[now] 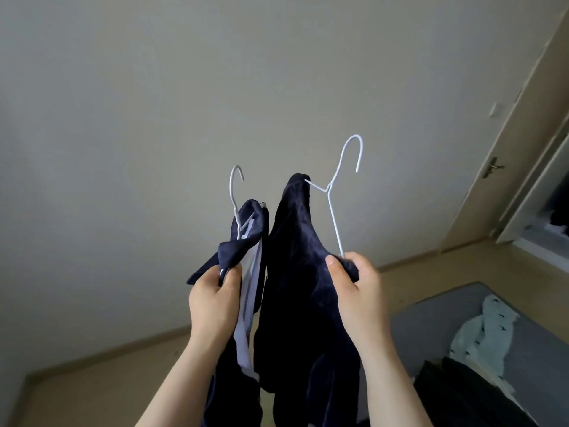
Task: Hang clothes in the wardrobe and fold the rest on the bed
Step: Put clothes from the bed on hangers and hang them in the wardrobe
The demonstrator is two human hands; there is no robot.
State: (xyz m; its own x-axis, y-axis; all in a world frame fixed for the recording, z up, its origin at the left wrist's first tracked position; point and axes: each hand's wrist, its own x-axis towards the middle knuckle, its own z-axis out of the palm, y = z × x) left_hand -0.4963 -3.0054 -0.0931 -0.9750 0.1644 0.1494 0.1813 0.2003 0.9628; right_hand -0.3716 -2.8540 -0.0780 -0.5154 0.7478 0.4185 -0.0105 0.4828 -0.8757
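- Right now both hands are up in front of a plain wall, each w/ a white wire hanger and dark clothing. The landmark for everything below is the navy garment [295, 272], the big velvety piece hanging mid-frame.
- Right hand [354, 291]: at the navy garment's right edge, thumb pressed onto the fabric and fingers curled round it in a firm closed hold. The lower wire of the right hanger [334, 217] runs down into the same fist.
- Right hanger: tilted, hook up and to the right of the navy garment's peak. One shoulder tip pokes into the fabric at that peak; the rest of the visible wire is bare.
- Left hand [212, 298]: just left of the navy garment, thumb and fingers pinching a fold of the two-tone garment [255, 220] (navy w/ a pale panel).
- Left hanger [233, 204]: left of the navy garment's top, hook upright, neck sunk into the two-tone garment's collar.
- Two-tone garment: hangs right beside the navy garment, touching it along the inner edge.
- Bed [431, 318], grey cover: lower right of the navy garment, w/ a pale patterned cloth [480, 328] and a black pile [455, 389] on it.
- Door [517, 143] w/ a handle: far right of the navy garment. Past it is a dim opening [554, 211] w/ dark items, poss. the wardrobe, too blurred to be sure.
- Floor [107, 380], light wood: below left of the navy garment.
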